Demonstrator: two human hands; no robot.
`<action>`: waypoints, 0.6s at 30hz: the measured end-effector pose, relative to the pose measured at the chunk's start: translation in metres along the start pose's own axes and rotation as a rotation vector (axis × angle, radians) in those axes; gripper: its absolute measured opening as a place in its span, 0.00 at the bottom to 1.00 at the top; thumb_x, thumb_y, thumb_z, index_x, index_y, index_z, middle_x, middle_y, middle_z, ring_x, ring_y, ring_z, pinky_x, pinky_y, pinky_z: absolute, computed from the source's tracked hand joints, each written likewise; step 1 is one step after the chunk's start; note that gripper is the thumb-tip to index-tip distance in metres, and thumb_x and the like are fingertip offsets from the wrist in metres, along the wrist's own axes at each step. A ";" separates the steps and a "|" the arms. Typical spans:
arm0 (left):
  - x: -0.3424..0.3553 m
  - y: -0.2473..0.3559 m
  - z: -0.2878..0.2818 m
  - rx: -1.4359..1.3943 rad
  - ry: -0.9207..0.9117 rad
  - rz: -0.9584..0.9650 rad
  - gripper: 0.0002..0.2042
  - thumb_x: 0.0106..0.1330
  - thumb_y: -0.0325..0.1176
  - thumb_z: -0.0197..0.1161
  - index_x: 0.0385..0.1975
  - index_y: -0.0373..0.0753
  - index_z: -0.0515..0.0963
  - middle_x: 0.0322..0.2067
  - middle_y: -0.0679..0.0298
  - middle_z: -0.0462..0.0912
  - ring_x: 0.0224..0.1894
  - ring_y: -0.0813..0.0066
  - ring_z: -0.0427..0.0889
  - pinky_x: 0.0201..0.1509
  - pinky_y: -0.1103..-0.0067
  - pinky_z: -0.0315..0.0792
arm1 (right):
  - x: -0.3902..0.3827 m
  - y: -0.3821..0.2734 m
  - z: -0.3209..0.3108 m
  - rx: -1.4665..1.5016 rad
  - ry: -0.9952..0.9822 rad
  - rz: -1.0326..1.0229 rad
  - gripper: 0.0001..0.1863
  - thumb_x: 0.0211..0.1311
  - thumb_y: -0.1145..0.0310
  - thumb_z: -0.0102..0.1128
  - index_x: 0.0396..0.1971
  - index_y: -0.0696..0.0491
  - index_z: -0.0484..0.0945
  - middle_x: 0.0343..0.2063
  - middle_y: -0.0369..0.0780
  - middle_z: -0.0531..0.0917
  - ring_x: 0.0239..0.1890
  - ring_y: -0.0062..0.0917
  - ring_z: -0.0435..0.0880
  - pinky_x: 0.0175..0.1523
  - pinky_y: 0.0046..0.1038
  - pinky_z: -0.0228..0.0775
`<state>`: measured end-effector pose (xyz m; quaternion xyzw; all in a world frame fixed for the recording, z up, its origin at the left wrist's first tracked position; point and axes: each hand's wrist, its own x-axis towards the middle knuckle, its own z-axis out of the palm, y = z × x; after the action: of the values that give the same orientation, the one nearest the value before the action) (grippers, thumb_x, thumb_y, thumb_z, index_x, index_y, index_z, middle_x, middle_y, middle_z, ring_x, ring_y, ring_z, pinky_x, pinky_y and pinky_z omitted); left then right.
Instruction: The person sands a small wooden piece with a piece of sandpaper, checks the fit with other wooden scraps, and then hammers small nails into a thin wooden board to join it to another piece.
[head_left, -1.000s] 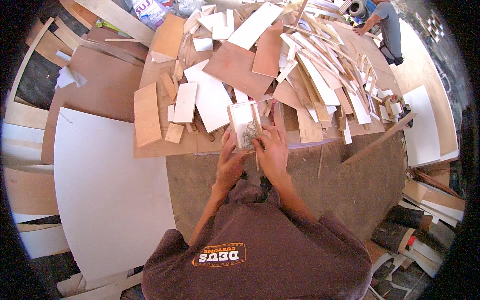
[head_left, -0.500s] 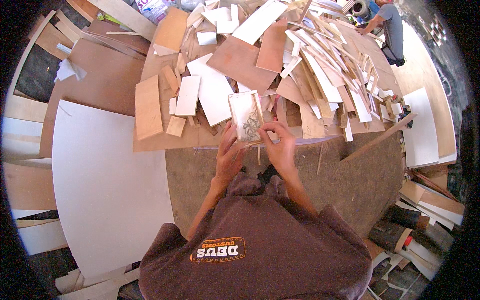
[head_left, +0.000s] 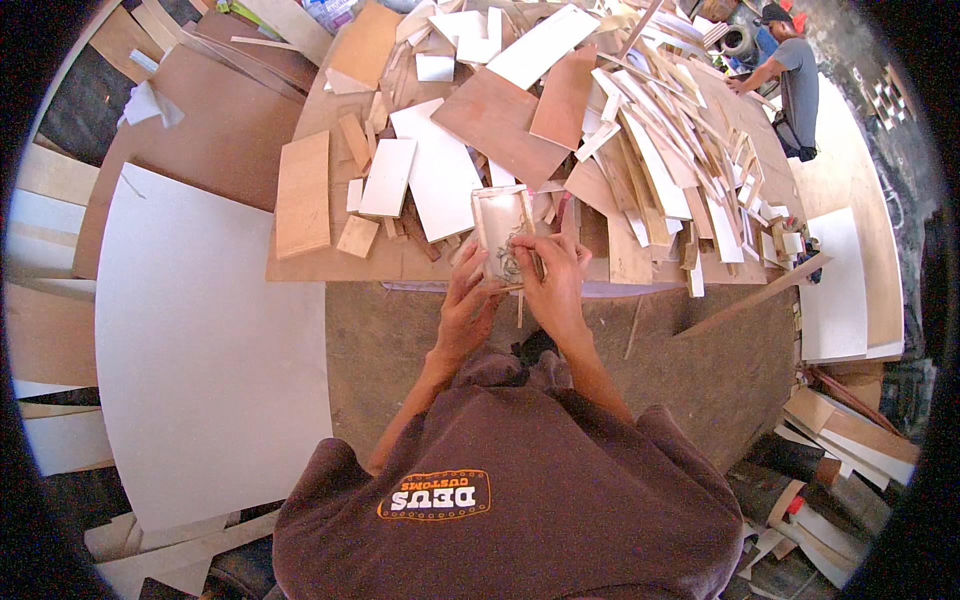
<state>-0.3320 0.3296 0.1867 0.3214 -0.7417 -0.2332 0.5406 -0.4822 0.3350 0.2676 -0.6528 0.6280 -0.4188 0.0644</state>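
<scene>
My left hand (head_left: pixel 466 303) grips a small shallow box (head_left: pixel 496 212) by its left side and near end. The box has a thin wooden rim and a pale bottom. Thin grey metal pieces, like nails or screws (head_left: pixel 507 266), lie heaped at its near end. My right hand (head_left: pixel 556 282) reaches over the box's right edge, thumb and fingertips pinched together at the heap. What those fingertips hold, if anything, is too small to tell.
Beyond the box, a brown worktable (head_left: pixel 345 267) bears a pile of wood offcuts (head_left: pixel 640 170) and white boards. A large white sheet (head_left: pixel 215 350) lies on the left. A thin plank (head_left: pixel 750 295) juts out at the right. Another person (head_left: pixel 795 85) works at the far right.
My right fingertips have moved from the box's right edge inward over the metal pieces. The left hand keeps its hold. The whole view has shifted slightly.
</scene>
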 end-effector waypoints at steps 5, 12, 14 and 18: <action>-0.001 -0.002 -0.002 0.026 0.011 -0.003 0.11 0.53 0.17 0.68 0.35 0.37 0.79 0.60 0.54 0.70 0.69 0.48 0.61 0.69 0.60 0.61 | 0.001 -0.001 0.004 0.017 -0.025 0.022 0.04 0.58 0.70 0.65 0.34 0.50 0.83 0.33 0.36 0.84 0.42 0.29 0.76 0.53 0.35 0.57; -0.001 0.001 -0.009 0.011 0.026 -0.024 0.11 0.53 0.18 0.68 0.35 0.37 0.79 0.60 0.54 0.70 0.69 0.46 0.61 0.69 0.60 0.63 | -0.006 0.026 0.025 0.582 -0.043 0.203 0.09 0.60 0.72 0.65 0.40 0.56 0.79 0.35 0.37 0.83 0.39 0.19 0.77 0.50 0.25 0.68; -0.002 0.000 -0.012 -0.019 0.029 -0.055 0.11 0.54 0.18 0.68 0.35 0.37 0.79 0.59 0.54 0.70 0.69 0.46 0.61 0.69 0.60 0.63 | -0.006 0.023 0.025 0.739 -0.064 0.273 0.11 0.62 0.71 0.65 0.43 0.56 0.78 0.35 0.36 0.83 0.39 0.16 0.77 0.50 0.23 0.67; -0.007 -0.006 -0.018 0.044 0.044 -0.007 0.10 0.55 0.19 0.68 0.36 0.37 0.79 0.59 0.54 0.70 0.68 0.46 0.62 0.69 0.61 0.63 | -0.002 0.009 0.017 0.814 -0.131 0.338 0.13 0.65 0.69 0.62 0.47 0.56 0.77 0.34 0.35 0.84 0.40 0.16 0.78 0.50 0.23 0.68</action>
<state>-0.3116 0.3307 0.1836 0.3408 -0.7334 -0.2113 0.5489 -0.4787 0.3275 0.2503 -0.4877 0.5045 -0.5730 0.4234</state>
